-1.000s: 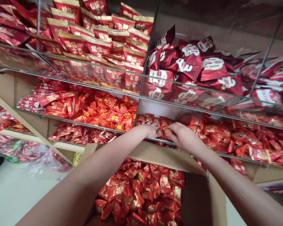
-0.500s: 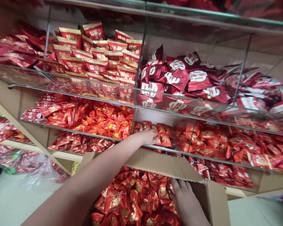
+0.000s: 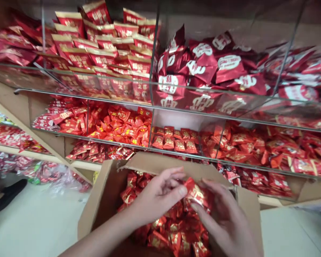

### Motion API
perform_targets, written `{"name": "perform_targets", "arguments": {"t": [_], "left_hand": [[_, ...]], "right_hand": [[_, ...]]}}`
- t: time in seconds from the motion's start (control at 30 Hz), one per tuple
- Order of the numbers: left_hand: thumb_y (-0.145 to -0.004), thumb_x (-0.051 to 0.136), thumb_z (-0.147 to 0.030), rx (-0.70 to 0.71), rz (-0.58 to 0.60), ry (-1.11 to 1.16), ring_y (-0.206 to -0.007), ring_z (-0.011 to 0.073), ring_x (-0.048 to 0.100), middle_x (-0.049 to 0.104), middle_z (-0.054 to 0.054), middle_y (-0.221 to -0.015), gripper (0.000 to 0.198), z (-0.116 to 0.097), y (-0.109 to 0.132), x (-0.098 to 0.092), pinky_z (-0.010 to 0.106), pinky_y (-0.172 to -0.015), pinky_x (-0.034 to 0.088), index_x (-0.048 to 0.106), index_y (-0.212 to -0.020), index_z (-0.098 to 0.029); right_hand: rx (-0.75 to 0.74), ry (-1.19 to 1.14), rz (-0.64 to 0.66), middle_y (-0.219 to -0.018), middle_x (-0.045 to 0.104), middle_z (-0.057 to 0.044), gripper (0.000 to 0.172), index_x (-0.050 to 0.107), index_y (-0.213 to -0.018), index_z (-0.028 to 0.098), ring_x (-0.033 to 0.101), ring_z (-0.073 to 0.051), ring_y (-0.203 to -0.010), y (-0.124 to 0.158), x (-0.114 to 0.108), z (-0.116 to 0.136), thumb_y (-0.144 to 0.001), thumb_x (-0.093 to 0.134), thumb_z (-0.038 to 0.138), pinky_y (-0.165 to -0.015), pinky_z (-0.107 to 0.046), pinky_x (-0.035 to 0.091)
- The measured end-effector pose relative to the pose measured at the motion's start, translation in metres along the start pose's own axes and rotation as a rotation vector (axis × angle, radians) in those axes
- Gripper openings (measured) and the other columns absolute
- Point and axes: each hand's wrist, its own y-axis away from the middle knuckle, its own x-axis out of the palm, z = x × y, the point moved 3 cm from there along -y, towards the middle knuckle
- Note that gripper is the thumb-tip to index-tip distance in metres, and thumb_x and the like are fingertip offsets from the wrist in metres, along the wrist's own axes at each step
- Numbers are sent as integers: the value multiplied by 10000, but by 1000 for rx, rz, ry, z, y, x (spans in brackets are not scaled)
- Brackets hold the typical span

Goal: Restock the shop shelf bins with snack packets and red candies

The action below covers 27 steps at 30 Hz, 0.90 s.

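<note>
My right hand (image 3: 226, 214) grips a small red candy packet (image 3: 196, 192) with gold print between thumb and fingers, above an open cardboard box (image 3: 101, 200). Beside it, my left hand (image 3: 164, 189) has curved fingers, its thumb set apart from them. The left thumb tip is at the packet's left edge; whether it presses on it I cannot tell. Below both hands, red wrapped candies (image 3: 173, 228) of the same look fill part of the box. Just behind the box, a shelf compartment holds neat rows of red candy packets (image 3: 173, 139).
Glass dividers split the shelves. Above stand cream-edged red packets (image 3: 101, 57) and dark red packets (image 3: 200, 67) with white labels. A glass shelf edge (image 3: 176, 112) juts over the lower row. At left are plastic bags (image 3: 56, 178) on the floor and a black shoe (image 3: 8, 194).
My left hand has drawn back from the shelf compartment to above the box. My right hand has risen from the candies with a packet in it. The view has shifted down.
</note>
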Motion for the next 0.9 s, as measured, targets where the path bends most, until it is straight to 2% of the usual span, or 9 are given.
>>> {"name": "perform_targets", "arguments": {"t": [0.13,0.23,0.33,0.5,0.63,0.73,0.8,0.83,0.9], "left_hand": [[-660,658,-330,-137,-128,260,-724,121,578,641,41,-843,387,18,3,-6,262,-689,463,579,-997,-157],[-651,666,-300,-126,-233,234,-671,108,560,638,21,-749,338,21,4,-12,247,-676,453,597,-942,-143],[-693,623,-277,-59,-280,174,-649,104,541,628,19,-724,299,23,8,-10,233,-641,437,590,-957,-142],[-698,620,-263,12,-335,211,-539,72,469,553,-34,-598,310,29,9,-7,198,-547,388,562,-983,-155],[-676,642,-346,-108,-345,363,-636,104,526,591,5,-706,329,34,11,-10,215,-583,426,579,-940,-160],[-730,515,-521,-360,-154,526,-684,148,573,611,60,-782,422,36,15,-8,240,-554,444,595,-904,-144],[-727,529,-516,-487,-32,594,-590,128,578,612,53,-718,414,34,18,-5,219,-509,421,595,-871,-133],[-710,585,-462,-502,-20,620,-572,116,578,615,45,-708,366,33,19,-5,209,-512,418,595,-869,-133],[-650,691,-311,-443,-100,664,-653,113,597,633,44,-790,310,30,18,-7,213,-595,443,595,-889,-139]], "right_hand": [[48,-120,23,-1137,499,-104,447,485,-1140,228,488,-218,-1066,-6,22,5,-714,616,262,-884,-376,440],[251,-313,46,-1160,519,-103,472,487,-1143,219,513,-218,-1051,-7,33,1,-700,633,297,-869,-375,453],[478,-521,128,-1086,592,-95,377,544,-1079,197,569,-207,-963,-5,42,-4,-732,600,330,-834,-362,469],[573,-672,137,-917,660,-65,233,641,-917,187,603,-195,-847,0,52,-15,-755,571,339,-805,-354,468],[383,-450,119,-897,663,-56,165,679,-851,217,604,-195,-846,-6,43,-13,-753,575,298,-777,-326,483],[17,-304,189,-921,652,-45,198,670,-910,280,596,-179,-860,-16,33,0,-755,572,206,-734,-301,504],[-194,-236,260,-940,645,-31,305,636,-985,330,579,-169,-888,-19,30,8,-746,575,151,-723,-292,508],[-237,-199,269,-970,635,-28,329,628,-996,342,565,-172,-923,-20,31,10,-737,584,142,-743,-301,503],[-157,-141,188,-1075,594,-41,332,616,-1018,327,527,-193,-1013,-20,32,8,-727,603,169,-812,-339,478]]}}
